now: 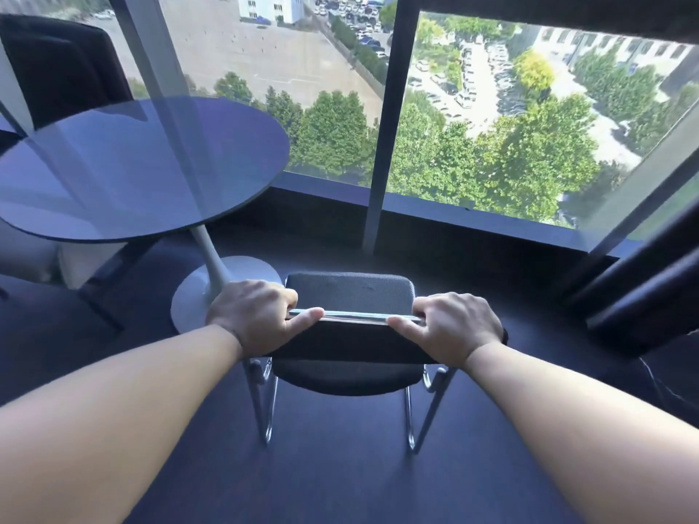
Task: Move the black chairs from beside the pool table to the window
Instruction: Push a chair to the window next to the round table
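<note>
The window [491, 126] fills the top of the frame, straight ahead. At lower centre the black chair [351, 293] faces it; my left hand [253, 315] and right hand [454, 323] each curl round an end of its backrest [351, 340], which runs left to right.

A: Furniture?
B: One round blue-grey glass-topped table [143, 164]; slim white pedestal [206, 251]; white disc foot [189, 300], resting on dark floor [340, 485].
A: Outdoors?
B: Green treetops [491, 164]; rows of parked cars [465, 92]; one white building [264, 5], at the top edge.
</note>
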Demonstrator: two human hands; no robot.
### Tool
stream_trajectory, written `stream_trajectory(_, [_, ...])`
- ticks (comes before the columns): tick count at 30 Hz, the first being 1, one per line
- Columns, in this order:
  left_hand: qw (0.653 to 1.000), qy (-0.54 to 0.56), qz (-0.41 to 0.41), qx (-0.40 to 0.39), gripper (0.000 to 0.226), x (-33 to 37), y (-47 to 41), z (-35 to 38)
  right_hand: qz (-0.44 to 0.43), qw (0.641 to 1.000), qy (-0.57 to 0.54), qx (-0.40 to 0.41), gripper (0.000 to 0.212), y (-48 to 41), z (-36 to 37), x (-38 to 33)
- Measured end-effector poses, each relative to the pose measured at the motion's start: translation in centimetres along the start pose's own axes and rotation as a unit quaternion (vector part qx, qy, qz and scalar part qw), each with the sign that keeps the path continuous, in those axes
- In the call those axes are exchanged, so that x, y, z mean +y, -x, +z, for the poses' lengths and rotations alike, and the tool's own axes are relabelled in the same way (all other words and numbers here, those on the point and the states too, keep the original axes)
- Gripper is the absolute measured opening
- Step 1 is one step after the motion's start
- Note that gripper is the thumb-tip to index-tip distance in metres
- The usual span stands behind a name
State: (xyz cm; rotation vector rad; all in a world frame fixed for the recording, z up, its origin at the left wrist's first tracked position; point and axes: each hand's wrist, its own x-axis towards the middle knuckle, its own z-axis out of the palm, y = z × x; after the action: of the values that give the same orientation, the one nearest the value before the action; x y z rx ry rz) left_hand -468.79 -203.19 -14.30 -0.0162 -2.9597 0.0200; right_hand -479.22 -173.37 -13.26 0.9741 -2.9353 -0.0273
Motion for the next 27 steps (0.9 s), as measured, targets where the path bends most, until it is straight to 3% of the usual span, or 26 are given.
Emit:
stream_trajectory(11, [0.991,0.070,-0.009,-0.114,0.064,-1.2,-4.6,-0.1,0.000,0.998,-0.022,-0.055,0.073,-4.5,-0.1,1.7])
stream_trajectory(18, [0.990,0.067,-0.018,-0.119,0.069,-0.8,-4.3,-0.1,-0.008,0.997,-0.019,-0.071,0.076,-4.4,-0.5,1.8])
stream_trajectory(27, [0.985,0.060,-0.096,-0.129,0.077,2.0,-3.7,-0.6,-0.076,0.995,-0.023,-0.061,0.078,-5.8,0.1,4.5])
